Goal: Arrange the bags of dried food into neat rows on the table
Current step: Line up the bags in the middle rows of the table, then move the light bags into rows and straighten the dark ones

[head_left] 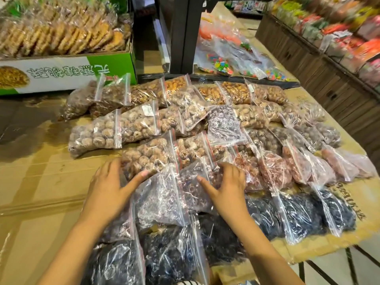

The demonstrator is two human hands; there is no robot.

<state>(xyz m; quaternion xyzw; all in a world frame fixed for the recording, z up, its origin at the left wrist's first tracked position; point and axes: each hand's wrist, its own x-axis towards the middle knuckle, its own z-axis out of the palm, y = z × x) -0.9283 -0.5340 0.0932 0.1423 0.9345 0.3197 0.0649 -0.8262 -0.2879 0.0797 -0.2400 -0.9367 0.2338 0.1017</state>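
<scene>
Hands flat, fingers spread, squaring up clear zip bag of purplish dried fruit (162,199).
Left hand (109,190) and right hand (227,187) grip nothing; suggest sliding bag level with neighbours.

Both forearms bare, no rings/watch visible; striped fabric (186,282) at bottom edge, maybe a shirt.

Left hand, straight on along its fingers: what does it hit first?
Likely the bag of round brown dried fruit: the left hand points up and slightly right, fingertips already at that bag's near edge. Contact itself is unclear from this view.
</scene>
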